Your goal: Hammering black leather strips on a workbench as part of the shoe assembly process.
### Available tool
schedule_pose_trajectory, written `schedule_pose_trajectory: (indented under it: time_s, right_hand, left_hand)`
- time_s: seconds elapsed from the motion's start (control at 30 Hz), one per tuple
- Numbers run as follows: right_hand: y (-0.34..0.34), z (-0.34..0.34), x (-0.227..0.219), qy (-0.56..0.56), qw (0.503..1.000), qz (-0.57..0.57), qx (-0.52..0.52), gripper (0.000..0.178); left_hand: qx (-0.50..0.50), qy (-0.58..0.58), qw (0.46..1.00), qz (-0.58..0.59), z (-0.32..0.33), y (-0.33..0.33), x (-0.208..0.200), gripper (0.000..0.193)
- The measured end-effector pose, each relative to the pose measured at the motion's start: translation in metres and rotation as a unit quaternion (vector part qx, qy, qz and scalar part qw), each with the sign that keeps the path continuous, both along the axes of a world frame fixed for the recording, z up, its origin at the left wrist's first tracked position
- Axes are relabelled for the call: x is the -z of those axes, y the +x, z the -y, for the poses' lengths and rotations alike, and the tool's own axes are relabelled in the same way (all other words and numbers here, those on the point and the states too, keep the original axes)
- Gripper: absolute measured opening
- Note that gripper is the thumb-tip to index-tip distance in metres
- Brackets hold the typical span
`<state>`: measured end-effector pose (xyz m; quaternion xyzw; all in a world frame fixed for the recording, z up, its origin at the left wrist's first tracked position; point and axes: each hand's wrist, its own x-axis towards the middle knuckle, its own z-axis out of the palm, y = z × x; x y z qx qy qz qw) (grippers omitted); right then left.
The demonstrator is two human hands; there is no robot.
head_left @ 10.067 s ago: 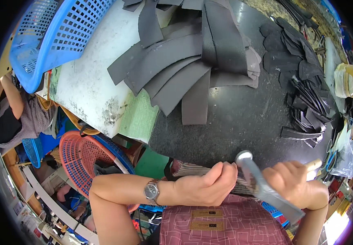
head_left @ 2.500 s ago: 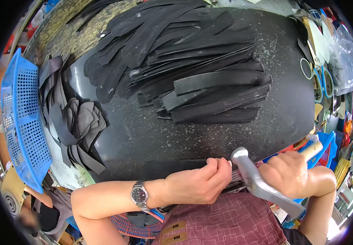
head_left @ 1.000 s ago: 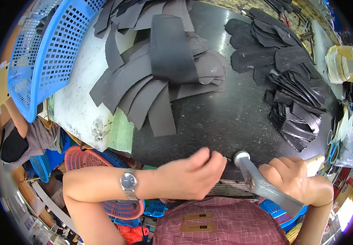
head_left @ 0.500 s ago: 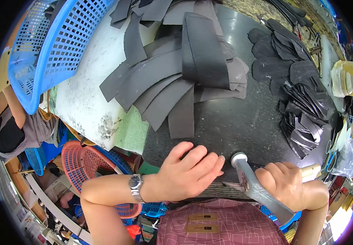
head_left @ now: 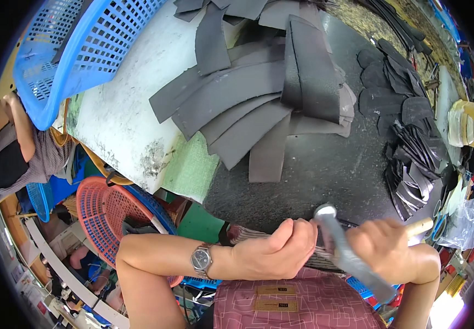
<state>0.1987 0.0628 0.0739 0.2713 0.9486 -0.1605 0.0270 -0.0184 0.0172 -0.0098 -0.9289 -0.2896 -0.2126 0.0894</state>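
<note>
My right hand point(head_left: 378, 247), slightly blurred, is closed round the pale handle of a hammer point(head_left: 349, 256). The long metal head slants across in front of the knuckles, its round face up by the table edge. Just left of that face, my left hand point(head_left: 278, 252) is curled closed at the near edge of the black tabletop point(head_left: 319, 175). Whatever lies within its fingers is hidden. Beyond the hands, dark grey leather-like strips point(head_left: 231, 82) lie fanned out and overlapping, with a folded black piece point(head_left: 313, 71) on top.
A blue plastic basket point(head_left: 92, 49) stands at the far left. Rounded black pieces point(head_left: 382, 101) and a bundle of thin black strips point(head_left: 412, 170) lie to the right, near a yellowish tub point(head_left: 467, 125). A red basket point(head_left: 103, 219) sits below left; another person point(head_left: 26, 148) is beyond it.
My left hand has turned and moved right, closer to the hammer, its fingers now curled tighter. The hammer remains in my right hand, which has shifted slightly right. The view has shifted a little.
</note>
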Motion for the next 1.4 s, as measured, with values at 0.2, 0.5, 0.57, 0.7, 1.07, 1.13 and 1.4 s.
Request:
schedule_pose_trajectory:
  time_s: [0.2, 0.5, 0.57, 0.7, 1.07, 1.13, 1.4]
  right_hand:
    - [0.001, -0.005, 0.000, 0.027, 0.999, -0.026, -0.010, 0.025]
    - [0.005, -0.001, 0.012, -0.045, 0.997, -0.046, 0.049, 0.029]
    - [0.006, 0.000, 0.010, -0.081, 0.991, -0.075, 0.072, 0.030]
    - [0.002, -0.001, 0.005, 0.005, 1.000, -0.001, -0.015, 0.030]
    - [0.000, 0.007, 0.010, 0.025, 0.999, 0.004, -0.021, 0.027]
    - [0.000, 0.005, 0.010, 0.009, 1.000, -0.013, 0.006, 0.028]
    - [-0.007, -0.006, 0.006, 0.009, 0.999, -0.021, -0.035, 0.027]
  left_hand:
    - [-0.005, -0.018, 0.999, -0.032, 0.005, 0.001, -0.002, 0.026]
    - [-0.133, -0.149, 0.957, 0.211, 0.021, 0.003, 0.016, 0.024]
    - [-0.135, -0.131, 0.964, 0.187, 0.023, 0.005, 0.013, 0.025]
    - [-0.129, -0.045, 0.988, 0.072, 0.020, 0.009, 0.003, 0.022]
    - [-0.168, -0.153, 0.946, 0.232, 0.025, 0.005, 0.019, 0.022]
    - [-0.163, -0.124, 0.955, 0.216, 0.030, 0.007, 0.019, 0.022]
    - [-0.135, 0.004, 0.990, 0.031, 0.034, 0.016, 0.005, 0.023]
